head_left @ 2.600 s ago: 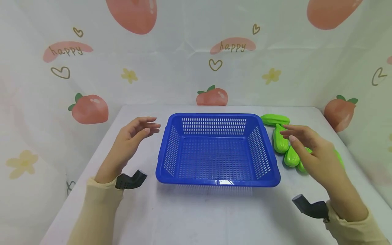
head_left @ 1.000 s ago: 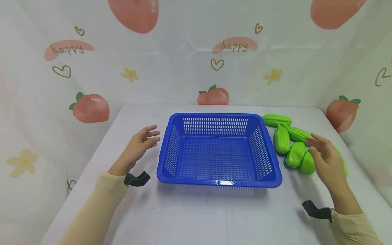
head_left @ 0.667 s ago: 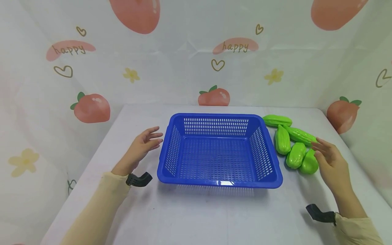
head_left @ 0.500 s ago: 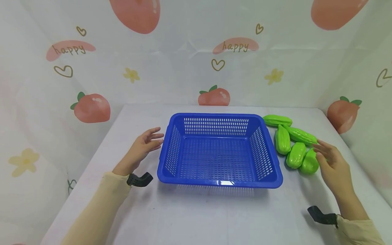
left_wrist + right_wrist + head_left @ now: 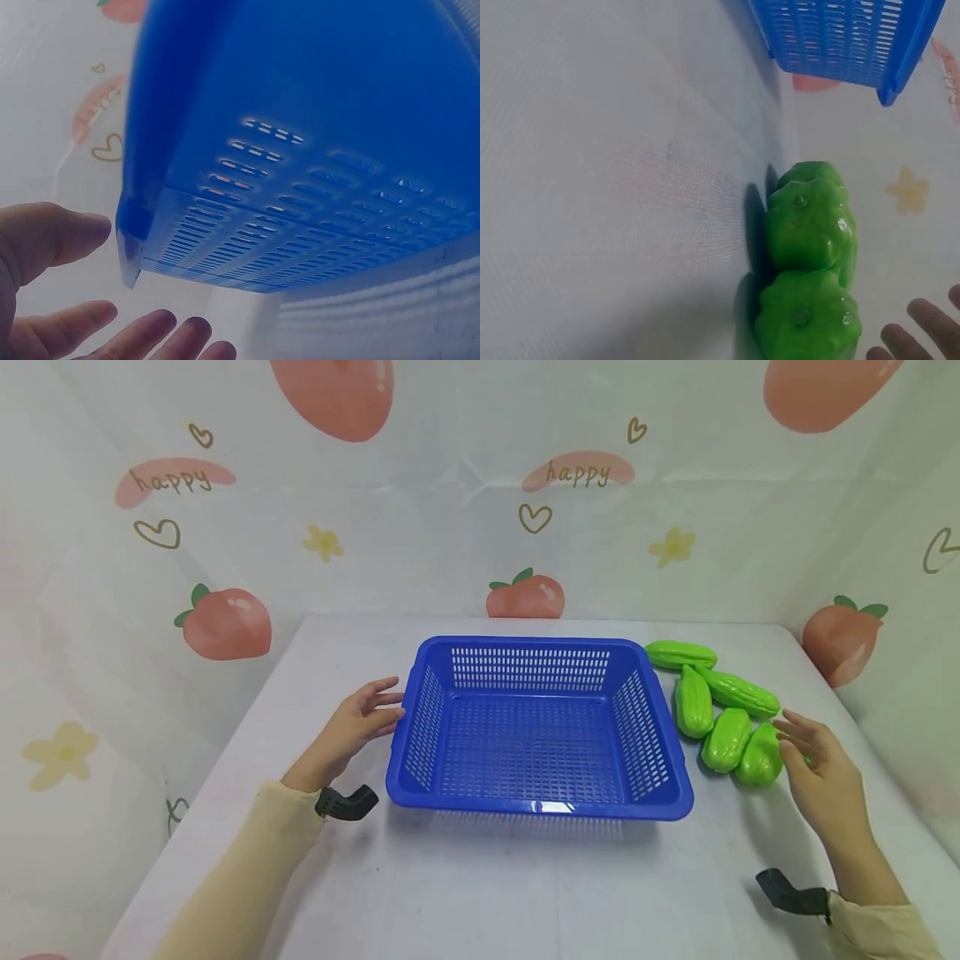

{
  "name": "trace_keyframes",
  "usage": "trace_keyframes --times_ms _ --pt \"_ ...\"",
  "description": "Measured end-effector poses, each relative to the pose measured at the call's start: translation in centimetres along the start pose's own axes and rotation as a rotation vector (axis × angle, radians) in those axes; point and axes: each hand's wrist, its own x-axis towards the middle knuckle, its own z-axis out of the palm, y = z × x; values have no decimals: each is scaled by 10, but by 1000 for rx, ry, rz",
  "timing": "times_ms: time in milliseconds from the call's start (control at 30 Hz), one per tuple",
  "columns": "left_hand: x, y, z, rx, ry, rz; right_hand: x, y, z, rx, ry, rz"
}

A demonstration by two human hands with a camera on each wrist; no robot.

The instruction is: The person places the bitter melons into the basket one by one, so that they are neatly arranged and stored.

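A blue plastic basket (image 5: pixel 540 808) with slotted walls stands in the middle of the table, and nothing lies inside it. My left hand (image 5: pixel 356 722) is at its left rim, fingers spread and loosely bent. In the left wrist view a gap shows between the thumb (image 5: pixel 64 232) and the basket wall (image 5: pixel 300 67). On the right, my right hand (image 5: pixel 828 785) hovers with relaxed fingers beside the nearest shiny green ribbed gourd (image 5: pixel 760 760). The right wrist view shows its fingertips (image 5: pixel 930 326) apart from the gourds (image 5: pixel 806 315); whether the hand hides another gourd, I cannot tell.
More green gourds lie close together right of the basket: one at the back (image 5: pixel 681 654), one slanting behind (image 5: pixel 741 693), one by the basket wall (image 5: pixel 693 703). A white printed curtain (image 5: pixel 420 527) rises behind the white table (image 5: pixel 465 893).
My left hand has moved right, up to the basket's rim. My right hand has drawn right and towards me from over the gourds, uncovering more of them. Basket and gourds stay put.
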Motion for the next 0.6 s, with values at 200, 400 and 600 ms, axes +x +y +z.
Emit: trace_keyframes --times_ms 200,400,600 --pt "0 1 1 -13 -9 0 1 6 0 -19 -32 8" --pt "1 1 3 -3 -8 -10 1 10 0 -39 -67 36" --pt "1 2 2 -8 -8 -19 2 18 2 -68 -108 96"
